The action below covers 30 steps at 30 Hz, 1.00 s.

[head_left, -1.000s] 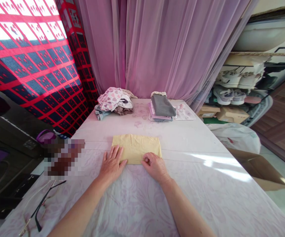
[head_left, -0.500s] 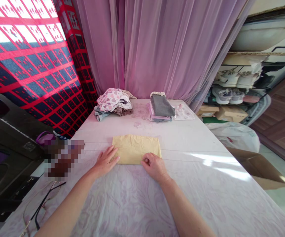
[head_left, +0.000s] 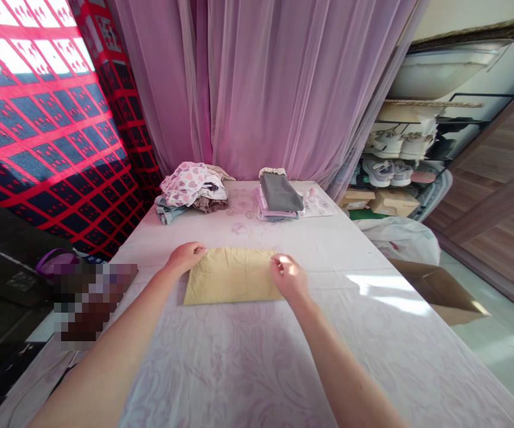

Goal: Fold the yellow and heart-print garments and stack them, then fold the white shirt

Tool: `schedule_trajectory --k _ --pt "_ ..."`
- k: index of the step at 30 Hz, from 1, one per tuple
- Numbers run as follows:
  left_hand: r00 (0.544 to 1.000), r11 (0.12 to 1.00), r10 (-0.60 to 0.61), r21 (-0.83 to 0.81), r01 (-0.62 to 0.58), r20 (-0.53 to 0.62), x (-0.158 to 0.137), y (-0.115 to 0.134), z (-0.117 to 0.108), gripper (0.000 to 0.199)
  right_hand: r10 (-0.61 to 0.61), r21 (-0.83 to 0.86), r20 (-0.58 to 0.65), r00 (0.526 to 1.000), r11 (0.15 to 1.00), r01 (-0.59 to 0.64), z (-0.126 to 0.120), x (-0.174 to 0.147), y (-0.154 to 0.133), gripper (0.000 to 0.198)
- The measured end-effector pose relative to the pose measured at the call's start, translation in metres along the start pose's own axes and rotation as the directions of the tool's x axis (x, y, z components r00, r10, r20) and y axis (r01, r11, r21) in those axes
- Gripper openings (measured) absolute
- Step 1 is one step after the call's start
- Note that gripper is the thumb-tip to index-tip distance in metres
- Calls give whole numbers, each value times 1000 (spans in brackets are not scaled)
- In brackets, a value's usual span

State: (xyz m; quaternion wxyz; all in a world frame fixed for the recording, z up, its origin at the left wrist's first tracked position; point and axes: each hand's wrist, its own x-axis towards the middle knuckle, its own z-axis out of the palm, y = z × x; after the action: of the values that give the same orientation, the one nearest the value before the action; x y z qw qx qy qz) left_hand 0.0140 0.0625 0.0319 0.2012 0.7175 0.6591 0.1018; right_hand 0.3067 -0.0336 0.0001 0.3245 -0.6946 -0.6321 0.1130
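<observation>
A folded yellow cloth lies as a flat, lightly creased rectangle in the middle of the table. What garment or piece it is, I cannot tell. At its far left corner, my left hand is closed with the fingertips pinching the edge. My right hand is also closed, its curled fingers at the far right corner of the cloth. Part of the cloth's right edge is hidden behind that hand.
Rumpled clothes are heaped at the table's back left. Folded clothes, grey on top, are stacked at the back centre. A purple curtain hangs behind. To the right stand a cardboard box and a shoe rack with shoes.
Both hands have moved from the near part of the cloth to its far corners. The left fingers, spread flat before, are now closed. The view has shifted slightly right.
</observation>
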Motion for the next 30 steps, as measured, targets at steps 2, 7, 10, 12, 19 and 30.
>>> schedule_trajectory --k 2,7,10,12,19,30 --pt "1000 999 -10 -33 11 8 4 -4 -1 31 122 -94 22 992 988 -120 -6 25 5 33" --pt "1000 983 1 -184 1 11 4 -8 1 34 197 -211 230 953 966 -149 -5 67 7 28" --pt "1000 964 20 -265 -20 -1 1 -9 2 39 187 -185 266 946 973 -141 1 71 6 24" --pt "1000 952 27 -304 -27 -3 0 -9 2 41 186 -166 265 946 975 -145 4 70 7 22" --pt "999 996 -47 -82 46 -16 1 -10 7 39 196 -157 249 948 974 -161 6 66 8 20" --pt "994 974 -87 204 98 -63 -4 5 8 33 208 -251 156 966 954 -165 6 51 -5 22"
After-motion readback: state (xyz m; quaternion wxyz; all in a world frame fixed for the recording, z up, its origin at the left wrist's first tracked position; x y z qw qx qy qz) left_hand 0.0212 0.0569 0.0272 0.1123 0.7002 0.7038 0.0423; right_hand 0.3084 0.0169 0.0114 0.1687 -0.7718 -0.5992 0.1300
